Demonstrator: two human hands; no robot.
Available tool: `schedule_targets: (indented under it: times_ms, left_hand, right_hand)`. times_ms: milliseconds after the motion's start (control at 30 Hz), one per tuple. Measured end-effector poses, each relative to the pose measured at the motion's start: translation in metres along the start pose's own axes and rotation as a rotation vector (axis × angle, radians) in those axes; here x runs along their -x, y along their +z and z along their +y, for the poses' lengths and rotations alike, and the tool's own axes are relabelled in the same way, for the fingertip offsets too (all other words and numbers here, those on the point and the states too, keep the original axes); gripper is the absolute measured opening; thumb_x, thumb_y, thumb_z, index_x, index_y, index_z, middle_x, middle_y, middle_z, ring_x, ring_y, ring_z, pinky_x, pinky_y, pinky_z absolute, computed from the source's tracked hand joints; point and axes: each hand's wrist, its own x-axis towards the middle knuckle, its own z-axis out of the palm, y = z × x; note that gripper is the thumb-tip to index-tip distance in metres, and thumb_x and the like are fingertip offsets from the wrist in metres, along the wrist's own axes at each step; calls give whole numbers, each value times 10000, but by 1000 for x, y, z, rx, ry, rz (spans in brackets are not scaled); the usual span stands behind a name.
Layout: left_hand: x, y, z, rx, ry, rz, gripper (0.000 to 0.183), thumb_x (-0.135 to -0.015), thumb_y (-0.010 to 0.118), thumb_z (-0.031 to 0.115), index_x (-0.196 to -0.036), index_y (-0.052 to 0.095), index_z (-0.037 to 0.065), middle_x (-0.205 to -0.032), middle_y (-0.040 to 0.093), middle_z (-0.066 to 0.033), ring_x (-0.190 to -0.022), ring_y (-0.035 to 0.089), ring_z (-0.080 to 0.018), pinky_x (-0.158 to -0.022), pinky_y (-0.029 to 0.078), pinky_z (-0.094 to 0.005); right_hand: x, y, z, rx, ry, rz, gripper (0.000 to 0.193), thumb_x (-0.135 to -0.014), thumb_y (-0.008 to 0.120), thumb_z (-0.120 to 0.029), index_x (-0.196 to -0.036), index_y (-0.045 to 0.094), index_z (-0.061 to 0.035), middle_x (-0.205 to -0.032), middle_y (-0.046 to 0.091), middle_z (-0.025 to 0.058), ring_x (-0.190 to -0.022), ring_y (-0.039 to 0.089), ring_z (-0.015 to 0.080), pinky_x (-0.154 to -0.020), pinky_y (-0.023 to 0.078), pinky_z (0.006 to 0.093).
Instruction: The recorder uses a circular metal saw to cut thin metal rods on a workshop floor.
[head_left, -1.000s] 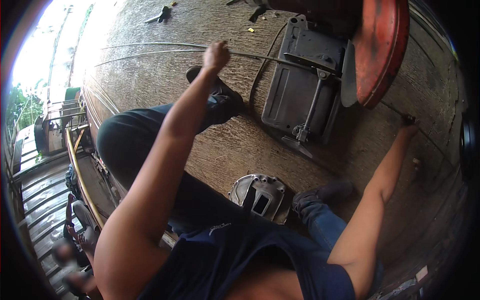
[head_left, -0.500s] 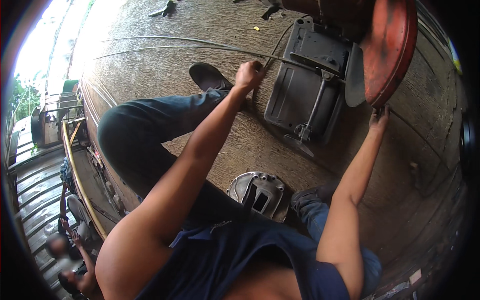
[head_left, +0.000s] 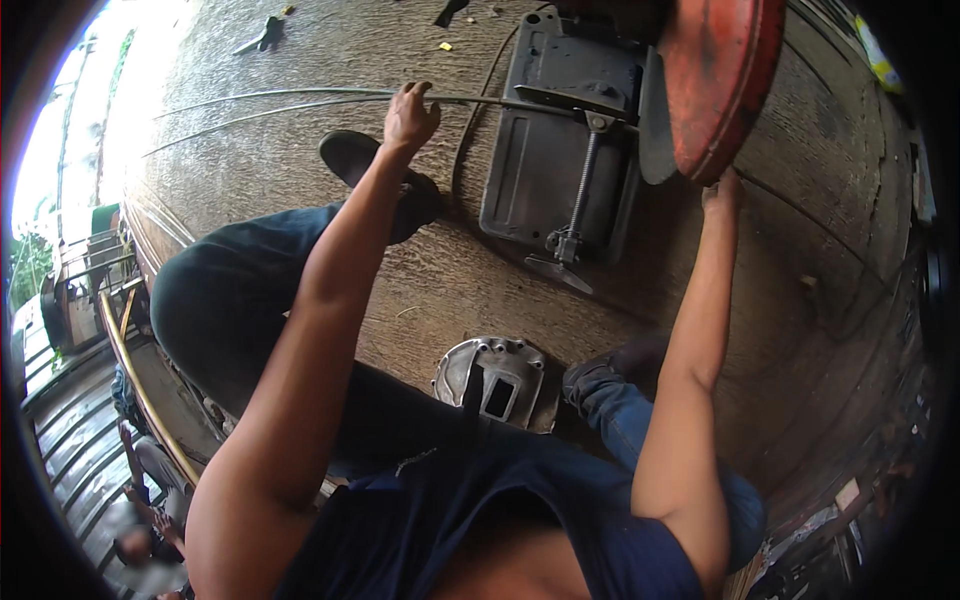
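A cut-off saw with a red blade guard (head_left: 722, 85) and a grey cutting disc (head_left: 655, 125) stands over its dark metal base (head_left: 540, 165). Two long thin metal rods (head_left: 300, 92) run leftward from the vise (head_left: 590, 125) on that base. My left hand (head_left: 408, 122) is at the rods, left of the base, its fingers apart and lying over them. At the lower tip of the guard, my right hand (head_left: 721, 190) grips the saw; the guard hides part of its fingers.
A metal housing cover (head_left: 520, 375) lies on the floor (head_left: 400, 320) between my legs. Dark tools (head_left: 266, 35) lie at the far left. A cable (head_left: 462, 150) curves behind the base. Another person (head_left: 150, 470) sits at lower left, beyond a yellow pole (head_left: 140, 370).
My left hand has moved up to the rods, and its fingers have loosened apart. The whole view has shifted, bringing the saw further left and up. My right hand stays at the guard's tip.
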Motion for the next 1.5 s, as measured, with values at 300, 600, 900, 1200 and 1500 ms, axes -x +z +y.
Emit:
schedule_targets:
  times_ms: [300,600,900,1200,1500]
  left_hand:
    - [5,13,17,33,183,-126,385,-843,647,213,-1178,595,28,-1193,594,-188,-1113,556,-345,-959,440,-401]
    - [-32,29,34,-51,346,-315,266,-846,632,189,-1095,664,101,-1053,662,-131,-1014,608,-322,-864,487,-401]
    - [-45,18,43,-256,312,-442,186,-883,585,232,-1006,690,140,-946,678,-104,-902,641,-325,-750,513,-430]
    - [-39,7,42,-312,351,-380,183,-891,532,213,-937,698,153,-900,674,-117,-837,651,-337,-713,522,-444]
    - [-46,23,12,-331,361,-339,259,-834,600,234,-1081,656,185,-997,665,-116,-941,636,-338,-786,517,-451]
  right_hand:
    - [-123,-149,-93,20,-11,-48,272,-966,504,-150,-1076,532,98,-994,635,209,-975,631,315,-852,567,435]
    - [-91,-128,-91,55,-80,109,307,-926,561,-170,-1123,542,64,-1001,626,197,-895,656,255,-688,578,345]
    - [-46,-65,-51,44,208,-130,281,-913,586,-89,-1051,472,128,-1036,559,251,-862,641,319,-773,631,366]
    - [-38,-54,-32,-67,177,-192,217,-937,529,-68,-979,487,141,-983,575,243,-888,646,322,-765,637,392]
    - [-33,-46,-31,-94,190,-194,250,-934,541,-95,-1006,482,137,-998,570,239,-894,642,328,-790,631,398]
